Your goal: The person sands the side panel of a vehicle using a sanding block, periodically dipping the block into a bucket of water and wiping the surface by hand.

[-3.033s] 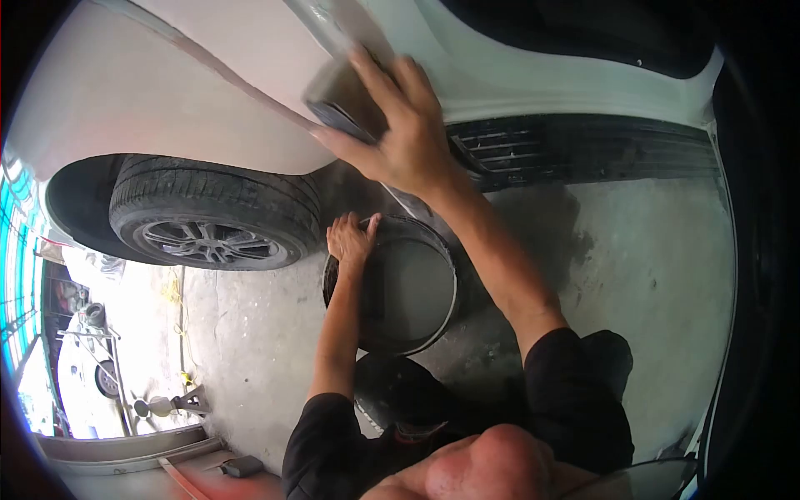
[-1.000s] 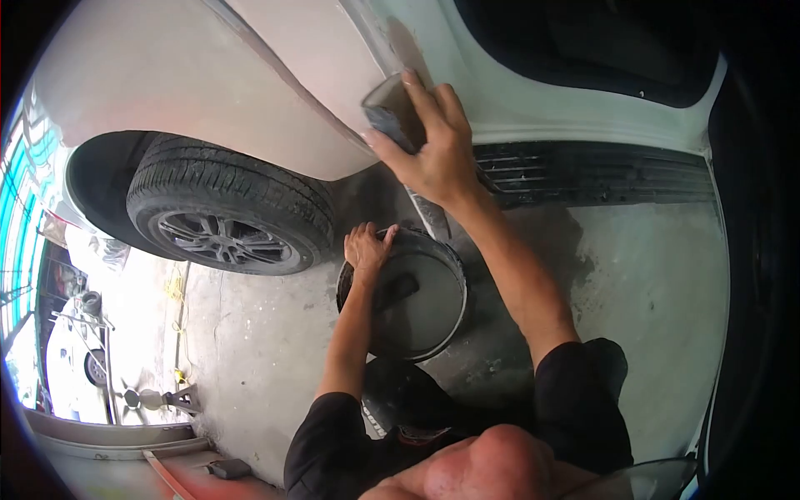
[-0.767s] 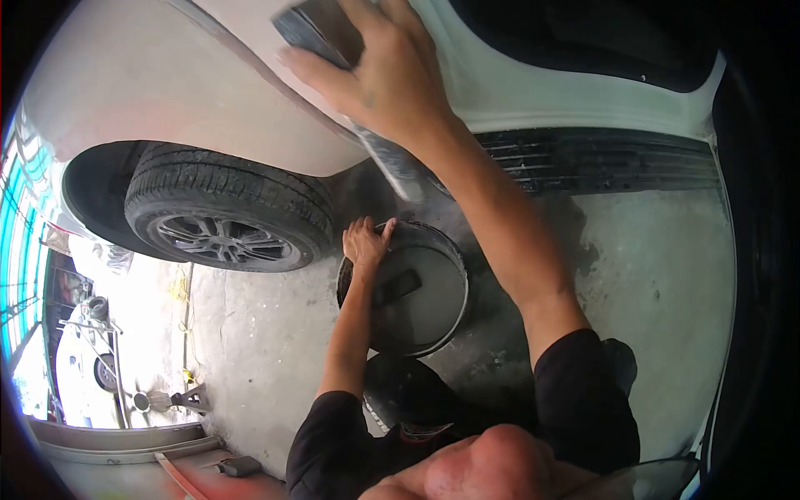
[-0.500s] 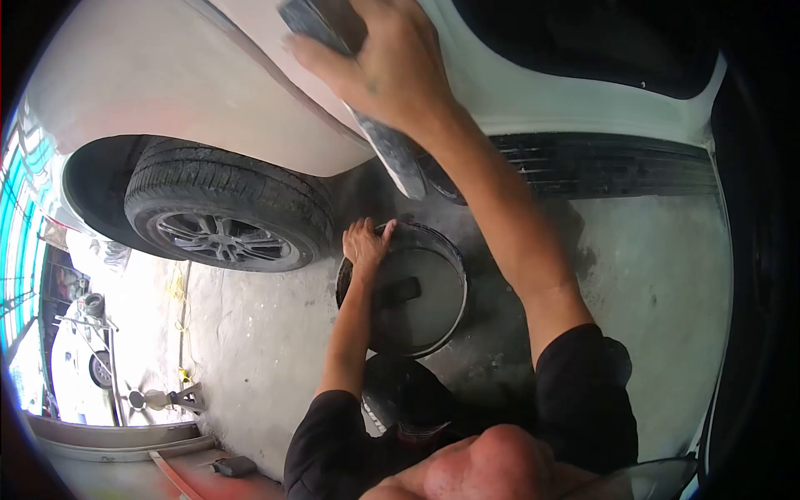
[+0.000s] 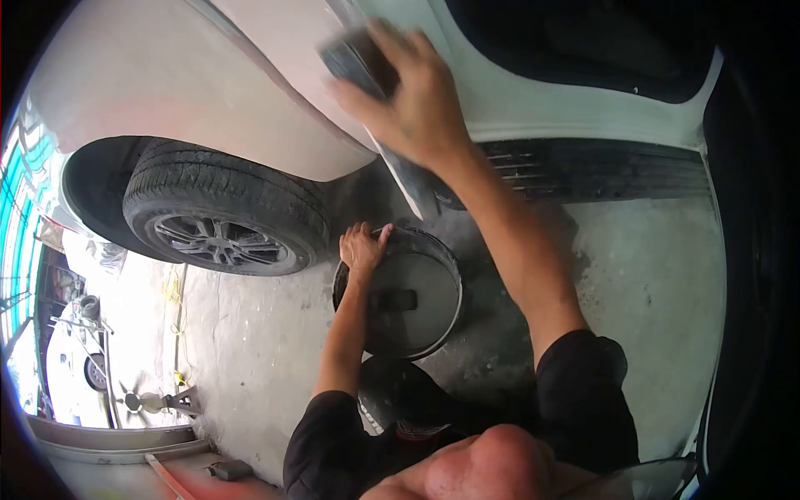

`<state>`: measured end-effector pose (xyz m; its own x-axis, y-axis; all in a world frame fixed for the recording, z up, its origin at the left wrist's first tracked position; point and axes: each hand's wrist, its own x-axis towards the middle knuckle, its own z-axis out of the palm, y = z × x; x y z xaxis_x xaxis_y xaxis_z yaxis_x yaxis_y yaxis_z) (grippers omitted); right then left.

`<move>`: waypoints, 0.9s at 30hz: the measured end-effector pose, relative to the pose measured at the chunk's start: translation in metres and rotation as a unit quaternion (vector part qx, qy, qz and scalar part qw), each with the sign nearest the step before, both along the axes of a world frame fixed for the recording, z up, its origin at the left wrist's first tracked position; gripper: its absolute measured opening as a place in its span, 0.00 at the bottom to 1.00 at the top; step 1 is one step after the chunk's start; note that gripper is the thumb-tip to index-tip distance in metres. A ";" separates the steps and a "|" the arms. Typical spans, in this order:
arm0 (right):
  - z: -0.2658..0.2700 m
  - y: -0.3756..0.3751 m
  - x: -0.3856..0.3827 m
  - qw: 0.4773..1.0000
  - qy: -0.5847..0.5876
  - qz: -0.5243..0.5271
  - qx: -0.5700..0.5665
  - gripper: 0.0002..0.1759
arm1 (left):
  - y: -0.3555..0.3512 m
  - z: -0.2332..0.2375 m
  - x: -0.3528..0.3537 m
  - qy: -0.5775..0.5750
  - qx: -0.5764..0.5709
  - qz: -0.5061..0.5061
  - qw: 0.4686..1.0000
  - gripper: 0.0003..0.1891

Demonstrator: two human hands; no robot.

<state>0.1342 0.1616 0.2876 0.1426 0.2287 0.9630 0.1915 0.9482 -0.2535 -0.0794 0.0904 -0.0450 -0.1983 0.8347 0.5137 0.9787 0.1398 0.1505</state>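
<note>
In my right hand [image 5: 417, 104] is a dark sanding block [image 5: 358, 60], blurred by motion, held at the pale body panel [image 5: 292, 29] of a car. My left hand [image 5: 362, 248] grips the far left rim of a round black tub [image 5: 457, 292], its fingers hooked over the edge and the thumb spread along it. Greyish water [image 5: 429, 279] fills part of the tub. A second dark block [image 5: 400, 299] lies in it. The palm side of my left hand is hidden.
Left of the tub stands a car wheel [image 5: 225, 208]. A ribbed black side step [image 5: 592, 171] runs along the car at the right. On the concrete floor [image 5: 258, 350] stands a jack stand [image 5: 179, 402]. Another dark block [image 5: 231, 470] rests on a panel at the lower left.
My right hand and the sanding block have moved down and to the right in view along the panel. My left hand stays on the tub's rim.
</note>
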 end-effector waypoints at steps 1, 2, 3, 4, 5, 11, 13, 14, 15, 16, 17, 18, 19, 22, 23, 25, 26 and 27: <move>-0.023 0.002 0.001 1.000 -0.015 0.015 -0.007 0.37 | 0.001 0.001 0.001 0.000 -0.001 0.003 1.000 0.32; -0.018 0.001 0.000 1.000 -0.024 0.013 -0.012 0.35 | 0.000 0.001 0.002 0.000 -0.004 0.008 1.000 0.32; -0.008 -0.002 0.000 0.999 -0.029 0.009 -0.022 0.34 | -0.001 0.002 0.001 0.004 -0.011 0.010 1.000 0.32; 0.004 -0.004 0.002 0.999 -0.033 0.004 -0.033 0.33 | 0.001 0.003 0.000 0.005 -0.018 0.011 1.000 0.32; 0.025 0.005 -0.001 0.998 -0.061 0.003 -0.033 0.29 | 0.000 0.005 0.001 0.007 -0.031 0.011 0.999 0.33; -0.016 -0.007 0.002 1.000 -0.002 0.009 -0.019 0.34 | 0.000 0.001 -0.001 0.003 -0.012 0.008 1.000 0.33; -0.021 -0.008 0.003 0.999 -0.043 -0.010 -0.023 0.38 | 0.001 -0.001 0.001 0.002 0.000 0.014 1.000 0.33; -0.024 -0.010 0.003 0.998 -0.057 -0.023 -0.034 0.40 | 0.001 -0.001 0.000 0.013 -0.001 0.016 1.000 0.33; -0.005 -0.006 -0.002 0.998 -0.038 -0.015 -0.038 0.41 | 0.000 -0.001 0.000 0.024 -0.005 0.016 1.000 0.33; 0.015 0.004 -0.003 0.995 -0.080 0.032 -0.058 0.47 | -0.004 -0.004 0.000 0.026 -0.006 0.011 1.000 0.33; 0.032 -0.001 -0.006 0.996 -0.064 0.008 -0.066 0.47 | -0.002 -0.004 -0.002 0.028 -0.005 0.006 1.000 0.33; 0.040 -0.003 -0.009 0.996 -0.051 -0.014 -0.070 0.47 | 0.000 0.001 0.000 0.028 0.000 0.002 1.000 0.33; 0.034 -0.003 -0.007 0.996 -0.058 0.000 -0.075 0.45 | -0.002 0.005 0.003 0.018 -0.004 0.000 1.000 0.33; -0.030 -0.007 -0.002 0.998 -0.027 -0.041 -0.037 0.44 | 0.001 -0.001 -0.001 0.020 -0.003 0.003 1.000 0.33; -0.055 -0.010 0.004 0.997 -0.043 -0.035 -0.063 0.45 | 0.000 -0.001 0.000 0.012 -0.009 0.001 1.000 0.33; -0.108 -0.011 0.014 0.991 -0.059 -0.012 -0.118 0.46 | -0.001 0.003 0.002 0.002 -0.017 -0.002 1.000 0.33; -0.151 -0.004 0.019 0.993 -0.055 -0.030 -0.100 0.46 | 0.001 0.006 0.001 0.005 -0.021 0.006 1.000 0.32; -0.169 -0.001 0.020 0.989 -0.054 -0.009 -0.138 0.49 | 0.002 0.006 0.002 0.007 -0.024 0.014 1.000 0.32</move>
<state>0.1540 0.1606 0.1182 0.0487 0.4828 0.8744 0.2479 0.8422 -0.4788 -0.0770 0.0922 -0.0395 -0.2160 0.8528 0.4754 0.9760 0.1749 0.1296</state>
